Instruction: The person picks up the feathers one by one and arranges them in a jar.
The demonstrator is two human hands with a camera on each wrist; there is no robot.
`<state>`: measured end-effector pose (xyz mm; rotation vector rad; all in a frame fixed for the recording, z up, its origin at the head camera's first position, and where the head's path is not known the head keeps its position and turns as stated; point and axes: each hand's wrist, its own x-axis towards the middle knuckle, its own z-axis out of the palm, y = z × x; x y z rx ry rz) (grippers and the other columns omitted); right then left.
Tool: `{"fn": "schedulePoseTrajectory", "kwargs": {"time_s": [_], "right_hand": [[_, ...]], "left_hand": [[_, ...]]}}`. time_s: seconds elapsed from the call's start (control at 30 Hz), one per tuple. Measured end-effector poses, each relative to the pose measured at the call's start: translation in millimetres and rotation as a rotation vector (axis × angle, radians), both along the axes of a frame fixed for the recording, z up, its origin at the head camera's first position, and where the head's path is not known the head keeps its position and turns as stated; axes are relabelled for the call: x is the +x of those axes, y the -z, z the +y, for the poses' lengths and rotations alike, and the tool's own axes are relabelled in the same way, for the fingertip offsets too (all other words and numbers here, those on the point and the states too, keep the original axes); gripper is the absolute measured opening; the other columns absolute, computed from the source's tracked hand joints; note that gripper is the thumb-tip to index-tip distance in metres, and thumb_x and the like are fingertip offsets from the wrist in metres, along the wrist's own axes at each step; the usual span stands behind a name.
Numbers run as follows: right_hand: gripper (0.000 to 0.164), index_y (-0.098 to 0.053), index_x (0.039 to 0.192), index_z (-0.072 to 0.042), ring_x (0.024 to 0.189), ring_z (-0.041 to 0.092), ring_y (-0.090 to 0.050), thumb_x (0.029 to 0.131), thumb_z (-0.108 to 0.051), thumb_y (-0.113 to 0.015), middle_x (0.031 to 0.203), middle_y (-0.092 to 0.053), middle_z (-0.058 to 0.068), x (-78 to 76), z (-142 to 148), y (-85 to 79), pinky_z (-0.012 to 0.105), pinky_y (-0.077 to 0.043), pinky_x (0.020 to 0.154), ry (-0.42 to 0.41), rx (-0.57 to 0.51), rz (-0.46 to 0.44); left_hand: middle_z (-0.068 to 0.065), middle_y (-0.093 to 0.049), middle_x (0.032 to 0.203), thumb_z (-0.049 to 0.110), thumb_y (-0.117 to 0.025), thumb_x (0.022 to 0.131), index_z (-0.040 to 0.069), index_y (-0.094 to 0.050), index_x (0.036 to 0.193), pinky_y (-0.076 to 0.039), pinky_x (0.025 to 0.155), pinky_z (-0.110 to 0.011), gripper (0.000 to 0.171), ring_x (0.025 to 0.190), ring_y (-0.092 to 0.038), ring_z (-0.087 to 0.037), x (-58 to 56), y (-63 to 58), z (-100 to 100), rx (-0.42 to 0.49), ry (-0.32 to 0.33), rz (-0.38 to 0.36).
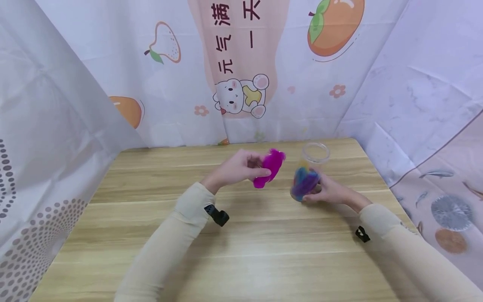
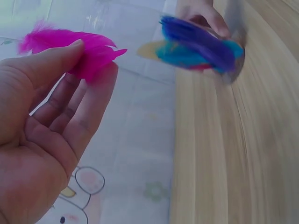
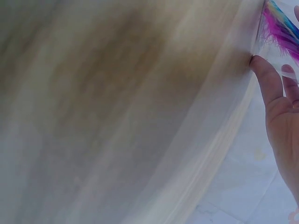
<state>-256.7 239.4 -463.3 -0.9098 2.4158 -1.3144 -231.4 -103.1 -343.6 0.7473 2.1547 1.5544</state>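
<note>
Wooden planks in a pale grain made up the bench (image 1: 264,251), hemmed on three sides by white printed curtains (image 1: 241,63) with persimmons, a cartoon bear and Chinese characters. Two arms in cream sleeves (image 1: 166,247) reached in over it, each with a small black clip near the wrist.

Over the far half of the bench, the clear plastic jar with a round open mouth (image 1: 310,170) was tilted, its mouth turned up and away from the person. The right hand (image 1: 330,191) wrapped its fingers around the lower part of the jar, where a bundle of blue, purple and teal feathers (image 1: 305,181) lay packed inside. The jar looked light and smooth-walled, so I judged it could slip or spin if held only by the fingertips; a grip around the body seemed the safe one.

Just to the left of the jar and apart from it, the left hand (image 1: 241,167) held the fluffy magenta feather (image 1: 268,167) pinched between thumb and forefinger (image 2: 91,105), the other fingers loosely curled. Such a feather would weigh next to nothing, be soft and easily crushed, and drift on any draught. I reckoned the stiffer quill was the place to take it, not the downy edge.
</note>
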Motion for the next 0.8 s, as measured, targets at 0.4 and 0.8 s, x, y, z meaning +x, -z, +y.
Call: {"fn": "schedulePoseTrajectory", "kwargs": {"time_s": [0.4, 0.8], "right_hand": [[0.092, -0.023, 0.145, 0.001, 0.118, 0.041, -0.059, 0.079, -0.005, -0.087, 0.128, -0.056, 0.026, 0.7, -1, -1.4, 0.029, -0.048, 0.099, 0.022, 0.006, -0.01], [0.092, -0.022, 0.146, 0.0, 0.12, 0.039, -0.059, 0.081, -0.008, -0.086, 0.129, -0.057, 0.024, 1.4, 0, -3.6, 0.036, -0.043, 0.107, 0.018, 0.011, -0.038]], "left_hand": [[-0.012, -0.071, 0.102, 0.011, -0.071, 0.097, 0.002, -0.067, 0.124, -0.062, 0.075, -0.04, 0.028, 0.091, -0.072, -0.025, -7.3, -13.8, 32, 0.094, -0.007, 0.057], [-0.015, -0.07, 0.106, 0.01, -0.069, 0.098, -0.001, -0.064, 0.125, -0.062, 0.077, -0.043, 0.03, 0.093, -0.072, -0.027, -15.7, -32.3, 52, 0.199, -0.025, 0.028]]}}
